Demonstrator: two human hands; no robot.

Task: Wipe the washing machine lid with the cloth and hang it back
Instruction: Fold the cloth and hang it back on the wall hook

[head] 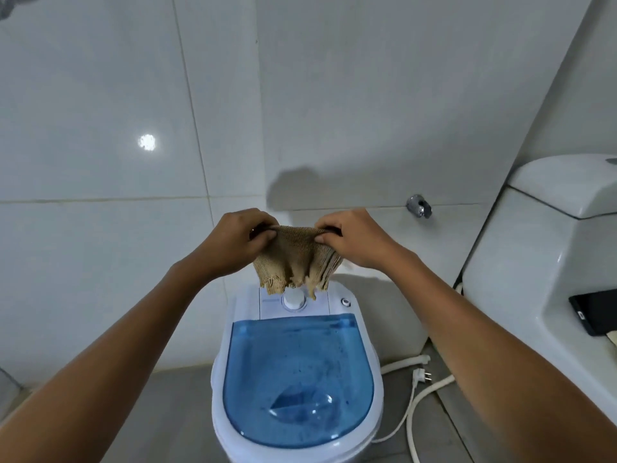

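A small white washing machine [374, 439] stands below me with a see-through blue lid [297, 372] that is closed. A white dial [294, 299] sits on its back panel. A tan woven cloth [293, 259] with a frayed lower edge hangs in the air just above that panel, close to the tiled wall. My left hand [238, 242] pinches its upper left corner. My right hand [357, 238] pinches its upper right corner. The top edge is stretched between both hands, and something dark shows behind the fingers; I cannot tell what it is.
A white toilet tank [564, 192] and a white ledge holding a black phone [597, 315] stand at the right. A chrome wall fitting [419, 206] sticks out beside my right hand. A white hose and a plug [421, 375] lie on the grey floor.
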